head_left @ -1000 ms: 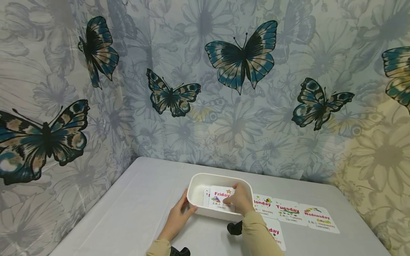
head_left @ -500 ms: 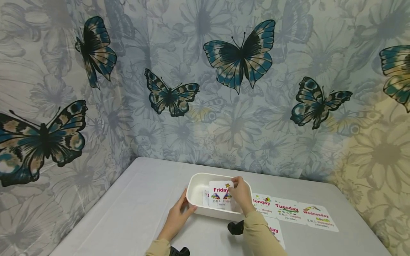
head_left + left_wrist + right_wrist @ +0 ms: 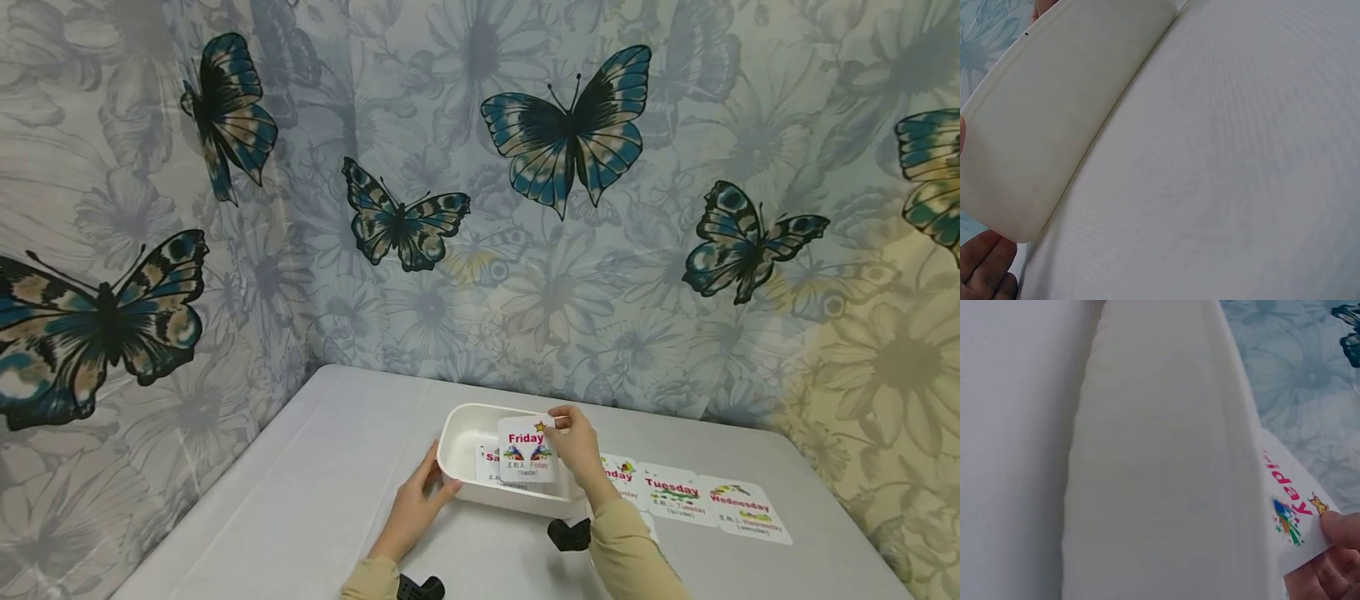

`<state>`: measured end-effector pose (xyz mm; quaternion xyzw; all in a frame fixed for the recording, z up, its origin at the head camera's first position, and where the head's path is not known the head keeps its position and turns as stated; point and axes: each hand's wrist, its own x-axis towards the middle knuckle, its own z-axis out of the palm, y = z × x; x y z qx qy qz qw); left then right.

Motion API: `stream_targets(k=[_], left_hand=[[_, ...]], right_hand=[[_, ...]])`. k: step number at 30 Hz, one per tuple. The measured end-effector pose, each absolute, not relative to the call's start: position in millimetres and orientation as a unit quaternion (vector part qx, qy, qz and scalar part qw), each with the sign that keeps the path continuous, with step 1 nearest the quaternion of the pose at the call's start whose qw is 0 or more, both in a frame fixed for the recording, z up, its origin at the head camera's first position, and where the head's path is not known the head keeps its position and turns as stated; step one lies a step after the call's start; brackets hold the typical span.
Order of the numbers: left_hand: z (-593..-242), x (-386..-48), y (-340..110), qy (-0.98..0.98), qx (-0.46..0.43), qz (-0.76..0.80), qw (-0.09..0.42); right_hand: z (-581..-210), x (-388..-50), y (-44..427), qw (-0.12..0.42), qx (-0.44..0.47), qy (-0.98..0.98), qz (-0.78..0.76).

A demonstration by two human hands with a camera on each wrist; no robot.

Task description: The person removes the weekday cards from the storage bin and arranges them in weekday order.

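Note:
A white plastic tub (image 3: 517, 502) sits on the table. My left hand (image 3: 411, 510) grips its left end, the thumb by the near rim and the fingers (image 3: 986, 262) around the end corner. With thumb and fingertips my right hand (image 3: 579, 450) pinches the right edge of a "Friday" flashcard (image 3: 527, 467), raised and tilted over the tub. Behind it, inside the tub, lies another flashcard (image 3: 487, 467) whose red word begins with "Sa". In the right wrist view the tub's wall hides the Friday card's lower left part.
To the tub's right a row of flashcards lies flat: a partly covered one ending in "nday" (image 3: 621, 475), a Tuesday card (image 3: 678, 492) and a Wednesday card (image 3: 746, 508). My right sleeve hides most of a card (image 3: 649, 523) nearer me. A butterfly-print curtain (image 3: 555, 317) stands behind the table.
My right hand has lifted the Friday card up from the tub's floor and slightly right, uncovering more of the card beneath. My left hand has stayed on the tub.

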<state>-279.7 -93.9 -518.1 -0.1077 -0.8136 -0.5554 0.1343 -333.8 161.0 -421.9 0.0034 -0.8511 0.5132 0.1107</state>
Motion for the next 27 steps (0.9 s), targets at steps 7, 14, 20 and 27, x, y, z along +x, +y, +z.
stream_targets(k=[7,14,20,27], left_hand=[[-519,-280,-95,-0.813,-0.115,-0.554,0.139],[-520,-280,-95,-0.814,-0.121,-0.55,0.141],[-520,-281,-94,-0.814,-0.121,-0.551,0.138],[-518,-280,-92,-0.817,-0.12,-0.548,0.139]], right_hand=[[-408,-328,183,0.062,-0.038,-0.77,0.633],[-397,-307,214,0.038,-0.039,-0.724,0.687],[-399,-286,244,0.048,-0.045,-0.696,0.715],[-410,-264,289,0.038,-0.08,-0.677,0.73]])
